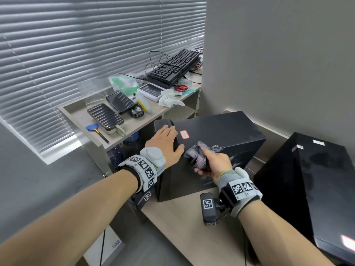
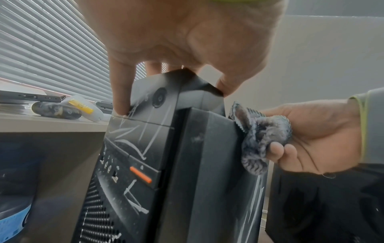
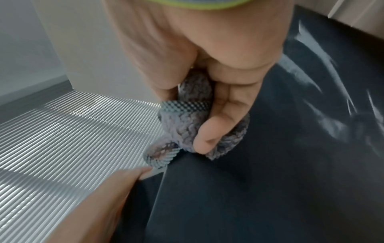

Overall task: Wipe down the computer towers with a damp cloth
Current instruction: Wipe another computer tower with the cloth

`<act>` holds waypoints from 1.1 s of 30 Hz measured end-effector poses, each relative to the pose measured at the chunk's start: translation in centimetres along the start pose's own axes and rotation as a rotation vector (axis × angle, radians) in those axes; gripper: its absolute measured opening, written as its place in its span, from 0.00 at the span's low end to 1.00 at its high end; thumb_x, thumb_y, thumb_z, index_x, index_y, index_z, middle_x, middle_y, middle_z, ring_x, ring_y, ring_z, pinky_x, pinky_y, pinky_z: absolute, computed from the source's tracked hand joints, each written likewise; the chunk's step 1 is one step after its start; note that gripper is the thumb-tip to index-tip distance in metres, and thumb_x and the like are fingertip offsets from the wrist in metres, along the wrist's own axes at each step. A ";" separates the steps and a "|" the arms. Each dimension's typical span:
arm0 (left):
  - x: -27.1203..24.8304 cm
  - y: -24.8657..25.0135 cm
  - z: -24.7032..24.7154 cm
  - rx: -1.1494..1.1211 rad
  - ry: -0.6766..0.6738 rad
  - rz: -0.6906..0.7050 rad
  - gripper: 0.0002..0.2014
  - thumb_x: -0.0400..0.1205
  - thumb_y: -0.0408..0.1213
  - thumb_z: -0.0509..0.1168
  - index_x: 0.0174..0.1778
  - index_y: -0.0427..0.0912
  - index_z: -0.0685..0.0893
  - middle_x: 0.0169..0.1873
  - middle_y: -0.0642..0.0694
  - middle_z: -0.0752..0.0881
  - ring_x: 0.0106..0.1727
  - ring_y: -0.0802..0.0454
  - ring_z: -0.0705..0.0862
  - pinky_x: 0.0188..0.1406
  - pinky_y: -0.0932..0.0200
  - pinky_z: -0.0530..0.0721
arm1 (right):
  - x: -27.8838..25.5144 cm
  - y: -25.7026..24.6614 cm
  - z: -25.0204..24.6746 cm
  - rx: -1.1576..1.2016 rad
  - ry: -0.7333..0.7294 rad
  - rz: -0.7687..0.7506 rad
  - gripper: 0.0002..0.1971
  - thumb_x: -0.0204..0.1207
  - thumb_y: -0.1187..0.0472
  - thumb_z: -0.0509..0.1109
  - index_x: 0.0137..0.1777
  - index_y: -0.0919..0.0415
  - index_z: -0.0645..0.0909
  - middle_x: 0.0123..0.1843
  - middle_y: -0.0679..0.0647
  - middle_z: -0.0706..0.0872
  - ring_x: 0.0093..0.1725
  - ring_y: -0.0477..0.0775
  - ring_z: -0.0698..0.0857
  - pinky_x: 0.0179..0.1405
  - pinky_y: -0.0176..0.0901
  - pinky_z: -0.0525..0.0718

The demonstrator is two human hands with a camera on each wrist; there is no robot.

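Observation:
A black computer tower (image 1: 221,131) stands tilted in the middle of the head view, with a red-edged sticker on its upper face. My left hand (image 1: 169,140) grips its front top corner, fingers over the front panel (image 2: 145,148) and thumb (image 2: 226,85) on the other side. My right hand (image 1: 209,166) holds a bunched grey cloth (image 1: 197,155) pressed against the tower's near edge, just right of my left thumb. In the wrist views the cloth (image 2: 261,136) (image 3: 193,125) is wrapped in my right fingers (image 3: 220,125). A second black tower (image 1: 307,179) stands at the right.
A low shelf unit (image 1: 134,123) by the window blinds carries phones, a keyboard (image 1: 174,68), red scissors (image 1: 181,87) and crumpled white tissue (image 1: 170,97). A grey wall runs behind the towers. Both towers stand on a light wooden surface (image 1: 184,227).

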State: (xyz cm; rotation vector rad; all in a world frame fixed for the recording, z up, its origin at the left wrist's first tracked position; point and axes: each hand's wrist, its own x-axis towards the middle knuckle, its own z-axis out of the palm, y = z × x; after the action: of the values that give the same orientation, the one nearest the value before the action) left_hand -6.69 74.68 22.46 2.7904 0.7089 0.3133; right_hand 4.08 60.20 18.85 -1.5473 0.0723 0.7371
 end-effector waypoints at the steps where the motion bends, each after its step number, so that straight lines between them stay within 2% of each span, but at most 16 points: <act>1: -0.1 0.1 0.0 0.008 0.000 -0.003 0.30 0.83 0.56 0.57 0.79 0.47 0.65 0.81 0.54 0.63 0.84 0.56 0.54 0.70 0.49 0.74 | 0.3 -0.5 -0.8 0.000 0.038 -0.009 0.24 0.73 0.52 0.77 0.53 0.75 0.81 0.29 0.68 0.86 0.20 0.62 0.84 0.16 0.40 0.81; 3: 0.0 0.2 0.1 0.036 -0.021 -0.007 0.32 0.83 0.60 0.56 0.80 0.46 0.64 0.82 0.53 0.62 0.84 0.54 0.53 0.69 0.46 0.75 | 1.0 -1.6 -2.6 0.008 0.104 -0.024 0.20 0.75 0.52 0.75 0.51 0.72 0.81 0.26 0.65 0.86 0.18 0.61 0.84 0.15 0.40 0.80; 5: 0.0 0.4 0.0 0.053 -0.049 -0.016 0.34 0.82 0.62 0.56 0.80 0.46 0.63 0.82 0.53 0.61 0.84 0.53 0.52 0.68 0.44 0.76 | 1.6 -2.4 -3.7 0.008 0.151 -0.029 0.18 0.76 0.53 0.73 0.50 0.72 0.80 0.26 0.66 0.85 0.17 0.60 0.83 0.14 0.40 0.80; 11: 0.1 1.1 0.4 0.048 -0.062 -0.057 0.31 0.82 0.54 0.58 0.79 0.46 0.63 0.83 0.52 0.59 0.85 0.52 0.51 0.66 0.41 0.77 | 1.8 -2.4 -3.4 0.012 0.186 -0.006 0.20 0.75 0.54 0.73 0.57 0.71 0.78 0.36 0.69 0.85 0.16 0.60 0.83 0.14 0.40 0.79; 15: 0.1 0.9 0.6 0.008 -0.084 -0.044 0.24 0.83 0.52 0.56 0.75 0.51 0.69 0.83 0.54 0.56 0.85 0.52 0.47 0.66 0.37 0.74 | 0.6 -1.4 -1.4 -0.081 0.077 0.009 0.26 0.72 0.51 0.77 0.57 0.74 0.79 0.36 0.70 0.87 0.20 0.61 0.84 0.16 0.41 0.81; 19: 0.3 -1.2 0.4 -0.044 -0.075 -0.008 0.16 0.82 0.51 0.58 0.63 0.53 0.79 0.82 0.54 0.59 0.85 0.53 0.48 0.66 0.38 0.76 | -0.6 -0.2 0.2 -0.091 -0.007 0.018 0.27 0.72 0.50 0.76 0.55 0.77 0.79 0.34 0.70 0.87 0.22 0.62 0.85 0.18 0.41 0.82; 22: 0.8 -3.2 0.0 -0.060 -0.129 0.039 0.19 0.77 0.54 0.55 0.59 0.53 0.82 0.82 0.53 0.61 0.85 0.50 0.50 0.71 0.36 0.72 | -1.1 0.4 0.2 -0.033 -0.028 0.031 0.27 0.72 0.53 0.77 0.58 0.77 0.79 0.36 0.70 0.87 0.24 0.64 0.86 0.18 0.41 0.82; 24: 1.2 -4.1 -0.4 -0.056 -0.158 0.065 0.20 0.76 0.52 0.56 0.61 0.54 0.83 0.82 0.51 0.62 0.85 0.49 0.51 0.75 0.38 0.67 | -1.4 0.7 -0.3 -0.016 -0.015 0.021 0.26 0.71 0.54 0.78 0.57 0.78 0.79 0.37 0.70 0.87 0.25 0.64 0.86 0.19 0.42 0.82; 27: 1.4 -4.9 -0.8 -0.006 -0.163 0.114 0.20 0.81 0.45 0.58 0.69 0.51 0.81 0.83 0.48 0.60 0.85 0.45 0.51 0.82 0.43 0.57 | -2.1 1.3 -1.4 0.035 0.006 0.010 0.20 0.71 0.58 0.78 0.55 0.75 0.82 0.40 0.69 0.87 0.29 0.65 0.86 0.23 0.45 0.85; 29: 1.3 -5.0 -0.6 0.008 -0.147 0.118 0.21 0.82 0.44 0.56 0.70 0.50 0.80 0.83 0.48 0.60 0.85 0.44 0.51 0.82 0.44 0.57 | -2.2 1.9 -2.4 0.083 0.037 0.015 0.14 0.72 0.63 0.77 0.52 0.71 0.82 0.42 0.67 0.87 0.32 0.65 0.87 0.28 0.50 0.88; 31: 1.1 -4.9 -0.5 0.005 -0.109 0.105 0.25 0.78 0.48 0.51 0.68 0.52 0.82 0.83 0.49 0.61 0.85 0.45 0.52 0.79 0.41 0.62 | -2.5 2.7 -3.4 0.154 0.071 0.031 0.06 0.73 0.68 0.75 0.46 0.68 0.83 0.37 0.62 0.88 0.34 0.61 0.86 0.31 0.50 0.89; 33: 0.9 -4.6 -0.6 0.028 -0.108 0.087 0.24 0.77 0.48 0.51 0.66 0.53 0.83 0.82 0.50 0.61 0.85 0.46 0.52 0.78 0.36 0.62 | -2.8 3.2 -4.2 0.249 0.086 0.051 0.02 0.74 0.73 0.71 0.41 0.69 0.82 0.26 0.57 0.86 0.33 0.57 0.83 0.29 0.46 0.89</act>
State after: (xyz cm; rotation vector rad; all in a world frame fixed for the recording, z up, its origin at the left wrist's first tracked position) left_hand -8.13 79.15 21.87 2.8444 0.5733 0.1681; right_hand 2.11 54.81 17.10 -1.3427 0.2588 0.6741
